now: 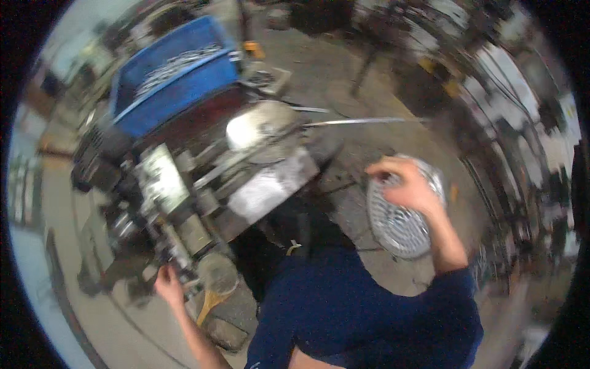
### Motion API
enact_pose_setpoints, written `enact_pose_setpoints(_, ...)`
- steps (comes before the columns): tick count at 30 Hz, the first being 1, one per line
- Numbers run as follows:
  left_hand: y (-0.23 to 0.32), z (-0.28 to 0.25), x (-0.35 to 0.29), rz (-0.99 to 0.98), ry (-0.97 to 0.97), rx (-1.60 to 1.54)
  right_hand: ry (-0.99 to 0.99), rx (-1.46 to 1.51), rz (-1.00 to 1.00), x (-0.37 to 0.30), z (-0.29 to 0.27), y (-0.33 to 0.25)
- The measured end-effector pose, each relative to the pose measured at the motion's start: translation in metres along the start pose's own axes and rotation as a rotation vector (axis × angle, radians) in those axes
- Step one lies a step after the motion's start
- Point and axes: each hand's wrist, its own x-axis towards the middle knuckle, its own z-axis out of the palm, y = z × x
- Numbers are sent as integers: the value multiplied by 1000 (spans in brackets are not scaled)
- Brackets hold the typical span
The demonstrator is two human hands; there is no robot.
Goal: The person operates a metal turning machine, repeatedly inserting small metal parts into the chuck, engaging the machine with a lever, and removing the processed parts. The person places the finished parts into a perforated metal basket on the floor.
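Observation:
My left hand [169, 286] is at the lower left, beside the front end of a metal bench machine [181, 237]. Its fingers are closed together against a small part there, too blurred to name. Over a round metal tray [398, 230] on the right hovers my right hand [409, 184]. Its fingers are curved, with the thumb apart from the forefinger, and I make out nothing held between them. Many small shiny metal pieces fill the tray.
A blue bin [175, 80] holding metal pieces stands at the far left. Before it lies a metal plate [273, 187] with a bright round piece [243, 132]. A long rod [365, 121] juts right. A round container [217, 273] and a yellow handle [210, 304] are near my left forearm.

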Motion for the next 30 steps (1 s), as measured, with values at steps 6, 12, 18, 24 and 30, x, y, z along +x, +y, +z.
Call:
enact_pose_setpoints(6, -3, 23, 16, 191, 0, 0, -255, -672, 407, -140, 45, 162)
enact_pose_setpoints(12, 21, 8, -2, 205, 104, 30, -381, -588, 422, -162, 61, 190)
enact_pose_setpoints(18, 20, 6, 1, 183, 80, 72, -370, -642, 382, -151, 72, 215)
enact_pose_setpoints(24, -16, 9, 14, 127, -88, -60, -473, -731, 500, -126, 83, 249)
enact_pose_setpoints(30, 118, -52, -26, 46, -160, -452, -153, -25, 194, -22, 85, 153)
